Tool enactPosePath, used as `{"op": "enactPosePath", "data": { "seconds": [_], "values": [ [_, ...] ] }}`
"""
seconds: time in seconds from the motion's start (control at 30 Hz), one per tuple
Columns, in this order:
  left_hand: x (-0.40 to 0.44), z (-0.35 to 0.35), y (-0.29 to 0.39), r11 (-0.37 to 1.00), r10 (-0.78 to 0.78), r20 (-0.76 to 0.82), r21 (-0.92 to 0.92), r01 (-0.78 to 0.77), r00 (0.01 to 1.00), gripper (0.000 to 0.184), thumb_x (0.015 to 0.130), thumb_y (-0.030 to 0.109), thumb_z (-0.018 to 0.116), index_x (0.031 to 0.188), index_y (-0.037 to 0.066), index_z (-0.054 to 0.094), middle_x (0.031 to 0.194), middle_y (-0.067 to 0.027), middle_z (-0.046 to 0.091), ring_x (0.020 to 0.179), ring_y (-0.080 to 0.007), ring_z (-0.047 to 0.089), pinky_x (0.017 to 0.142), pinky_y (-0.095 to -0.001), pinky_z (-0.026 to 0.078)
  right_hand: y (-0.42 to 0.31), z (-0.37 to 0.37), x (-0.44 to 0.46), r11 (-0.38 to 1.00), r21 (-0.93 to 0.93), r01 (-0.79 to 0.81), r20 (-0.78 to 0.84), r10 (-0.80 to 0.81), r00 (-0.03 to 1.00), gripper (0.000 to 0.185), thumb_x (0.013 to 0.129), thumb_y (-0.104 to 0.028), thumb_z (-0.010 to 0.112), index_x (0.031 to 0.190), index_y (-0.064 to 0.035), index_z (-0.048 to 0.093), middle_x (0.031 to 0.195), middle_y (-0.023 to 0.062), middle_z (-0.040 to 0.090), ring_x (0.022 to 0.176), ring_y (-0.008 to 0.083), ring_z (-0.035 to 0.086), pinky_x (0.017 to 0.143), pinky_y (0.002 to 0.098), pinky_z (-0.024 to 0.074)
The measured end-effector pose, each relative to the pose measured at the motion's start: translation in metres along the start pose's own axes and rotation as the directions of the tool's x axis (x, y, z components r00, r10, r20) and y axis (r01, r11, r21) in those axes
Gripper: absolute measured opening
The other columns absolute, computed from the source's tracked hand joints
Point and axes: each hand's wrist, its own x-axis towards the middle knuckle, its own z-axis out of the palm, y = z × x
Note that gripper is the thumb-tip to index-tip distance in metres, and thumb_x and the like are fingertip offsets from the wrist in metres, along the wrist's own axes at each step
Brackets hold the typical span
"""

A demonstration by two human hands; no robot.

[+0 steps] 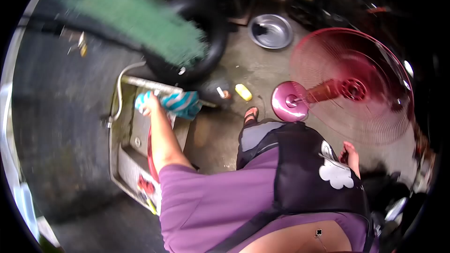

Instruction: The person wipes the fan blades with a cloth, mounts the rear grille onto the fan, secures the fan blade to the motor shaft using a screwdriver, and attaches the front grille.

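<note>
At the far end of the stone sink (113, 147), my left hand (149, 104) is closed on a blue-and-white striped cloth (180, 105). The cloth spreads to the right of the hand, over the sink's edge. Below my left arm, the red rim of a basin (151, 157) shows in the sink, mostly hidden by the arm. My right hand (349, 158) hangs beside the black apron (304, 168), fingers loosely bent and apart, with nothing seen in it.
A pink standing fan (354, 89) is to the right, its round base (289, 100) on the floor. A metal basin (270, 31), a yellow object (243, 92) and a black tyre (218, 42) lie ahead. A pale hose (120, 86) bends over the sink.
</note>
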Motion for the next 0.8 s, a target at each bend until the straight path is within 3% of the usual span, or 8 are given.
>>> {"op": "enactPosePath", "data": {
  "seconds": [0.1, 0.17, 0.2, 0.3, 0.37, 0.47, 0.57, 0.8],
  "values": [
    [-0.051, 0.061, 0.006, 0.788, 0.561, 0.120, 0.225, -0.573, 0.819, 0.114, 0.078, 0.063, 0.068, 0.152, -0.003, 0.014, 0.153, -0.0333, 0.019, 0.142, -0.0472, 0.020, 0.116, -0.0517, 0.024, -0.012, 0.011, -0.028, 0.983, 0.098, 0.154, -0.107, -0.143, 0.984, 0.017, 0.093, -0.015, 0.055, 0.109, -0.0101, 0.061, 0.064, -0.0047, 0.047, 0.049, 0.0088, 0.043, 0.046, 0.0249, 0.0368],
    [-0.186, 0.041, 0.021, 0.581, 0.813, 0.303, -0.355, -0.733, 0.498, 0.082, 0.080, 0.034, 0.077, 0.143, -0.001, 0.037, 0.139, -0.0272, 0.042, 0.128, -0.0369, 0.041, 0.110, -0.0487, 0.034, -0.025, 0.004, -0.035, 0.930, 0.067, 0.361, -0.237, -0.337, 0.911, 0.011, 0.093, -0.011, 0.056, 0.101, -0.0096, 0.063, 0.063, -0.0061, 0.044, 0.050, 0.0069, 0.039, 0.047, 0.0236, 0.0318],
    [-0.243, 0.035, 0.020, 0.647, 0.742, 0.638, -0.601, -0.468, 0.206, 0.070, 0.085, 0.021, 0.072, 0.143, -0.001, 0.038, 0.134, -0.0202, 0.050, 0.121, -0.0278, 0.049, 0.105, -0.0383, 0.039, -0.030, -0.009, -0.035, 0.883, 0.113, 0.456, -0.301, -0.407, 0.862, 0.010, 0.093, -0.009, 0.055, 0.098, -0.0099, 0.063, 0.065, -0.0071, 0.044, 0.053, 0.0060, 0.039, 0.049, 0.0226, 0.0321],
    [-0.370, 0.042, -0.012, 0.873, 0.275, 0.915, -0.366, -0.323, -0.294, 0.070, 0.088, 0.026, 0.071, 0.146, 0.005, 0.037, 0.144, -0.0151, 0.044, 0.127, -0.0250, 0.047, 0.105, -0.0381, 0.039, -0.065, -0.027, -0.063, 0.725, -0.048, 0.687, -0.513, -0.608, 0.606, 0.013, 0.094, -0.012, 0.053, 0.102, -0.0103, 0.063, 0.073, -0.0079, 0.047, 0.062, 0.0040, 0.042, 0.058, 0.0210, 0.0355],
    [-0.434, 0.052, -0.036, 0.853, 0.066, 0.873, -0.301, -0.426, -0.484, 0.087, 0.087, 0.024, 0.073, 0.155, 0.021, 0.019, 0.155, -0.0169, 0.026, 0.141, -0.0278, 0.031, 0.112, -0.0412, 0.031, -0.088, -0.026, -0.088, 0.699, -0.128, 0.704, -0.556, -0.638, 0.532, 0.021, 0.098, -0.025, 0.056, 0.110, -0.0109, 0.064, 0.075, -0.0090, 0.045, 0.064, 0.0036, 0.041, 0.059, 0.0198, 0.0344],
    [-0.490, 0.097, -0.081, 0.973, 0.044, 0.700, -0.192, -0.128, -0.713, 0.086, 0.091, 0.008, 0.065, 0.156, 0.026, 0.013, 0.155, -0.0149, 0.027, 0.140, -0.0260, 0.033, 0.112, -0.0440, 0.032, -0.100, -0.032, -0.100, 0.505, -0.519, 0.690, -0.325, -0.863, 0.388, 0.039, 0.086, -0.027, 0.073, 0.119, -0.0100, 0.063, 0.080, -0.0038, 0.045, 0.072, 0.0081, 0.046, 0.064, 0.0244, 0.0403],
    [-0.517, 0.121, -0.101, 0.992, 0.116, 0.662, -0.045, 0.115, -0.740, 0.082, 0.093, 0.005, 0.061, 0.156, 0.028, 0.013, 0.151, -0.0144, 0.036, 0.137, -0.0278, 0.039, 0.110, -0.0454, 0.035, -0.113, -0.024, -0.092, 0.338, -0.846, 0.411, -0.202, -0.919, 0.339, 0.060, 0.074, -0.036, 0.082, 0.123, -0.0092, 0.060, 0.083, 0.0064, 0.052, 0.075, 0.0185, 0.053, 0.071, 0.0328, 0.0460],
    [-0.540, 0.087, -0.073, 0.973, 0.230, 0.722, -0.169, 0.156, -0.652, 0.052, 0.103, 0.033, 0.048, 0.150, 0.020, 0.031, 0.136, -0.0197, 0.051, 0.112, -0.0328, 0.061, 0.091, -0.0460, 0.052, -0.120, -0.022, -0.065, 0.296, -0.882, 0.366, -0.186, -0.933, 0.307, 0.029, 0.089, -0.037, 0.066, 0.097, -0.0096, 0.073, 0.083, 0.0109, 0.056, 0.081, 0.0286, 0.057, 0.076, 0.0397, 0.0478]
  ]
}}
